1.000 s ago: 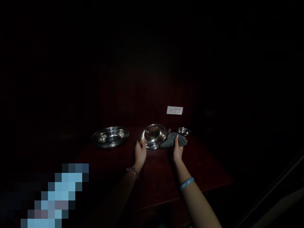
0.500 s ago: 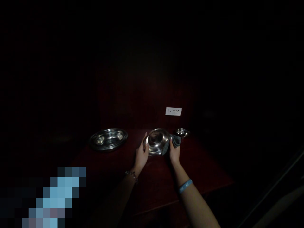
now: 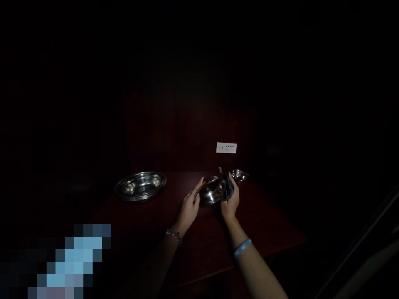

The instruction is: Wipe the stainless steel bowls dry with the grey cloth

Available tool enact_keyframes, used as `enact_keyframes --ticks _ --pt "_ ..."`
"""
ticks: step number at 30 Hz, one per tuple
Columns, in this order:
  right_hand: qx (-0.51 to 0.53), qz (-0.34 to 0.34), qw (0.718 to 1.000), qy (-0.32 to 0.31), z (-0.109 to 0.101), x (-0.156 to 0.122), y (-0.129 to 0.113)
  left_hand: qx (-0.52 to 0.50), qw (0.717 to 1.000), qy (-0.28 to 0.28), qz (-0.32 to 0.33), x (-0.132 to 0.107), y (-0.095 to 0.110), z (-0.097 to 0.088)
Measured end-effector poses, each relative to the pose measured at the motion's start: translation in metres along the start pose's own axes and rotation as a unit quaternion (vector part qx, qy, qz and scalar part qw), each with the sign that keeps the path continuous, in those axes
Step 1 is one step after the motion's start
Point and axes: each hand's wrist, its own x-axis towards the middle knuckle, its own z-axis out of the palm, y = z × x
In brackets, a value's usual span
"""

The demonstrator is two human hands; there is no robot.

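Observation:
A shiny metal bowl (image 3: 210,192) is held tilted above the dark red table, between my two hands. My left hand (image 3: 190,206) grips its left side, thumb and fingers closed on the rim. At the right side, my right hand (image 3: 231,203) is closed round a dark grey cloth (image 3: 229,187) that presses against the bowl's edge. Part of the cloth sticks up above the bowl. Just beyond my right hand stands a small metal bowl (image 3: 239,175) on the table.
To the left on the table (image 3: 199,249) sits a wide, shallow metal basin (image 3: 141,187), perhaps several stacked. A white socket panel (image 3: 226,148) is on the dark wall behind. The table's front edge runs below my wrists. The surroundings are very dark.
The bowl has been tipped so that its open side faces me less and more of its outer wall shows. My right hand has turned, shifting the cloth along the rim.

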Motion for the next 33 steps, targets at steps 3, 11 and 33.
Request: enact_keyframes --ticks 3,11,33 --pt "-0.056 -0.069 0.996 -0.022 -0.003 0.001 -0.003 0.009 1.000 -0.024 0.009 0.001 0.001 0.000" --pt "-0.087 -0.178 0.978 -0.058 -0.001 -0.002 -0.007 0.026 0.999 -0.022 0.020 0.001 -0.004 0.000" --pt "0.257 0.233 0.925 -0.153 0.034 -0.018 -0.002 -0.185 0.944 0.148 -0.229 0.011 -0.018 -0.006"
